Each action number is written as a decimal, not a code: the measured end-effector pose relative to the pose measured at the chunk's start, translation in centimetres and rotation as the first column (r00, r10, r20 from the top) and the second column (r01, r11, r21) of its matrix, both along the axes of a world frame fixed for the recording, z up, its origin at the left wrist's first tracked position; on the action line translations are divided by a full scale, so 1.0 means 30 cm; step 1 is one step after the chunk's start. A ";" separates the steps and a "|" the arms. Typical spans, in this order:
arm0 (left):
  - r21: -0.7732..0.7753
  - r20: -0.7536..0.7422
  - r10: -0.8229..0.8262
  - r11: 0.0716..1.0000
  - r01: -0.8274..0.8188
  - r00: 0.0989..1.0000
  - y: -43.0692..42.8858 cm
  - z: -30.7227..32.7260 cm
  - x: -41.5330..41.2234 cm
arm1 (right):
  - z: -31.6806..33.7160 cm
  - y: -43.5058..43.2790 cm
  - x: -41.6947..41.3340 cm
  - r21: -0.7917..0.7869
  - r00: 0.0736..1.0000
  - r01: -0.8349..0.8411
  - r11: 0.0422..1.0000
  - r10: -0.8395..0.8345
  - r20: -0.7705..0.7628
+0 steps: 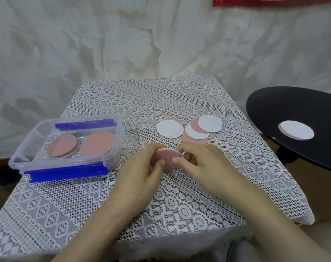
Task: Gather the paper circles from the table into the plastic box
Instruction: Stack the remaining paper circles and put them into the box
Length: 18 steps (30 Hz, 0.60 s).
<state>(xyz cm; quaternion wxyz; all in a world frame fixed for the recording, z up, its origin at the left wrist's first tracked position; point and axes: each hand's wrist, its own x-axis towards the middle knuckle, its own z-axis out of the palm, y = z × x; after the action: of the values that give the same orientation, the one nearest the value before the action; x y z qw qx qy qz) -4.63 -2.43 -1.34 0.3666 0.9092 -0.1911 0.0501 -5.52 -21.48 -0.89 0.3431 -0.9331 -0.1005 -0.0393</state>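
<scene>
Matt pink and white paper circles [200, 127] lie on rough white lace cloth [160, 95]; the clear plastic box [111, 148] looks glossy.

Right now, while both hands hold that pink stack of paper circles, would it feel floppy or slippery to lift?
Probably light: the pink stack is just thin paper discs. Likely fairly stiff together, since its edge looks thick between the left hand and right hand. Sheets may slide apart, like the fanned circles lying on the lace cloth.

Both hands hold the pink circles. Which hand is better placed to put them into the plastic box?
Probably the left hand: it grips the pink circles, and the plastic box lies just left of it.
</scene>
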 end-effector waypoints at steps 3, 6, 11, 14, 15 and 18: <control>-0.015 0.044 -0.020 1.000 0.021 0.999 -0.004 0.009 0.002 | 0.007 0.010 -0.003 -0.044 0.999 -0.003 0.999 0.005 0.040; -0.023 0.080 -0.025 0.999 0.027 0.997 0.003 0.022 0.005 | 0.018 0.017 -0.010 -0.008 0.995 -0.008 1.000 0.008 0.097; 0.097 0.028 -0.034 0.995 0.031 0.999 0.008 -0.012 0.019 | -0.016 0.037 -0.014 -0.174 0.998 -0.055 0.983 0.054 -0.015; 0.070 0.076 -0.030 0.997 0.025 0.997 0.006 -0.005 0.011 | -0.008 0.036 -0.016 -0.155 0.998 -0.046 0.987 0.050 0.024; 0.058 0.086 -0.030 0.998 0.025 0.996 0.007 -0.006 0.011 | -0.007 0.037 -0.016 -0.157 0.998 -0.047 0.986 0.053 0.038; 0.085 0.052 -0.035 0.996 0.031 0.998 0.008 -0.026 0.015 | -0.015 0.046 -0.018 -0.207 0.998 -0.062 0.976 0.066 0.008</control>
<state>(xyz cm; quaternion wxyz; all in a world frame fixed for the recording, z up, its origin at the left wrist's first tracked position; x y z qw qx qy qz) -4.20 -2.18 -2.11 0.3235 0.9189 -0.2176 0.0602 -6.07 -20.09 -1.34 0.2447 -0.9596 -0.1366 -0.0245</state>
